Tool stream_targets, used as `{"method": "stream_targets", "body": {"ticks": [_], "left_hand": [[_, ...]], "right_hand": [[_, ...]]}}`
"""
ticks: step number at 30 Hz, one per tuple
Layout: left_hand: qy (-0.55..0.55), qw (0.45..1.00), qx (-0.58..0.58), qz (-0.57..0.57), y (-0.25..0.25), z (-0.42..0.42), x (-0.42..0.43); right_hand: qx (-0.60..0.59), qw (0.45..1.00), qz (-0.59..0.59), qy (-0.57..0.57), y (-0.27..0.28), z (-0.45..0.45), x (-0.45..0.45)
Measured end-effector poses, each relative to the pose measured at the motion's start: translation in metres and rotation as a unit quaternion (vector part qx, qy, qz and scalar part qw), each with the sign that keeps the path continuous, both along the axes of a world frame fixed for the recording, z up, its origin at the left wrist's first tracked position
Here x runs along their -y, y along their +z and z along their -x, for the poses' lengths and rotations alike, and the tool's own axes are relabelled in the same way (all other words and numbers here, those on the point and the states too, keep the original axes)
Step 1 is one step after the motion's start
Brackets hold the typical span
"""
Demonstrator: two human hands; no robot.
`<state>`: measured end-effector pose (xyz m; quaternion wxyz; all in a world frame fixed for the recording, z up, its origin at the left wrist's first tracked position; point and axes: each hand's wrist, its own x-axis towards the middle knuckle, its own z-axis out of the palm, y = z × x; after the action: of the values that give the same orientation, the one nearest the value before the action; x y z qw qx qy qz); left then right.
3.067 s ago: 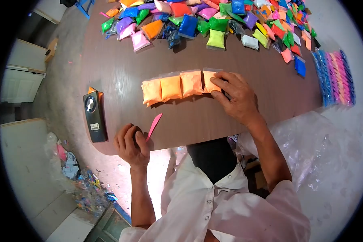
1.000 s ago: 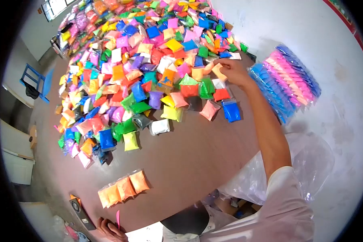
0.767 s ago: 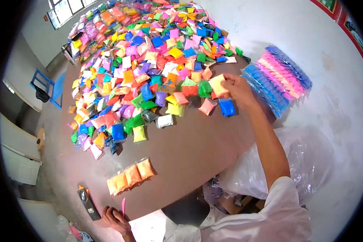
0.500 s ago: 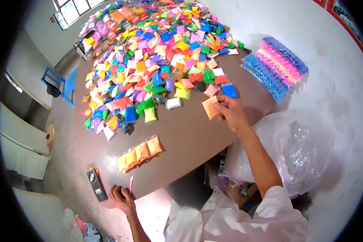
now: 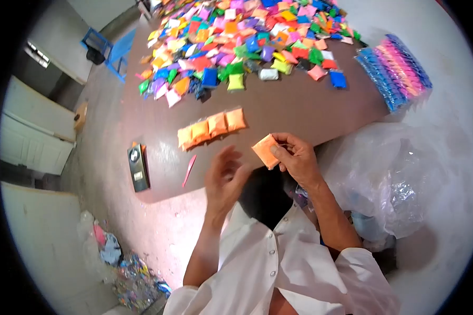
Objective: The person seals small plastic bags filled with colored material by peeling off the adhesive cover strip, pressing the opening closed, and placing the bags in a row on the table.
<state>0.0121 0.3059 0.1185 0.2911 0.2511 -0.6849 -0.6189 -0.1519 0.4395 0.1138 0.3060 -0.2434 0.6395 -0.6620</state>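
Between the thumb and fingers of my right hand (image 5: 298, 157) is a light orange packet (image 5: 266, 151), held above the table's front edge. My left hand (image 5: 227, 176) is raised to the left of that packet, slightly blurred, its fingers apart and curved with nothing between them. Beyond the hands, a row of several orange packets (image 5: 212, 128) lies side by side on the brown table (image 5: 294, 113). A pink plastic knife (image 5: 189, 171) lies left of my left hand.
A black device (image 5: 138, 169) stands at the table's left edge. Many coloured packets (image 5: 235, 82) cover the far side. Bundled blue and pink packs (image 5: 397, 73) lie at the right. Clear plastic bags (image 5: 389, 178) are right of my right arm; a blue chair (image 5: 115, 52) stands far left.
My right hand has picked a light orange packet from the pile and brought it back toward my body. My left hand has left the table beside the knife and moved right. The view has shifted.
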Motion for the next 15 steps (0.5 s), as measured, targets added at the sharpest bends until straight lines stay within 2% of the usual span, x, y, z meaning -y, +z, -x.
{"method": "stream_targets", "body": {"ticks": [4, 6, 9, 12, 15], "left_hand": [[-0.043, 0.996, 0.047, -0.054, -0.017, 0.007, -0.009], [-0.074, 0.991, 0.023, -0.109, -0.022, 0.003, -0.013], [-0.049, 0.992, 0.021, -0.112, -0.031, -0.003, -0.016], [-0.029, 0.991, 0.011, -0.128, -0.037, -0.006, -0.017], [-0.045, 0.990, 0.037, -0.129, -0.038, -0.003, -0.019]], "right_hand": [[0.027, 0.999, -0.010, 0.034, -0.003, -0.028, -0.008], [0.053, 0.998, -0.006, 0.036, -0.008, -0.034, -0.015], [0.015, 0.998, -0.024, 0.064, -0.012, -0.042, -0.026], [0.065, 0.995, -0.017, 0.079, -0.020, -0.050, -0.032], [0.061, 0.996, -0.019, 0.062, -0.030, -0.050, -0.038]]}}
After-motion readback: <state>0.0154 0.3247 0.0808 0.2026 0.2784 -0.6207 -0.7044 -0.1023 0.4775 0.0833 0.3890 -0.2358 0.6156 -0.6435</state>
